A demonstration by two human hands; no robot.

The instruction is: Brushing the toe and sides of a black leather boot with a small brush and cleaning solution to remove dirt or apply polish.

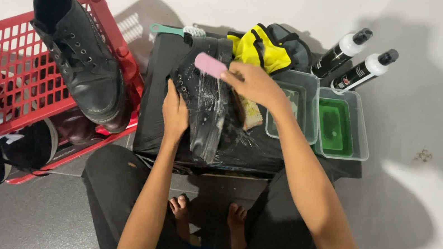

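- The clear plastic tub (364, 131) holds green liquid; the red plastic crate (5, 53) carries a black lace-up boot (80, 59).
- The wet black leather boot (207, 106) lies foamy; left hand (175, 110) fingers press its side, right hand (254, 83) fingers pinch a pink brush (210, 64).

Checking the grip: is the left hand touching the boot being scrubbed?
Touching. The head view shows the left hand pressed flat against the boot, no gap.

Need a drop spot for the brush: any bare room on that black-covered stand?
Bare patch: the left strip of the black-covered stand, between the red basket and the soapy boot that the left hand steadies. Crowded: behind the boot and to its right, where the right hand holds the pink brush beside the tubs and bottles.
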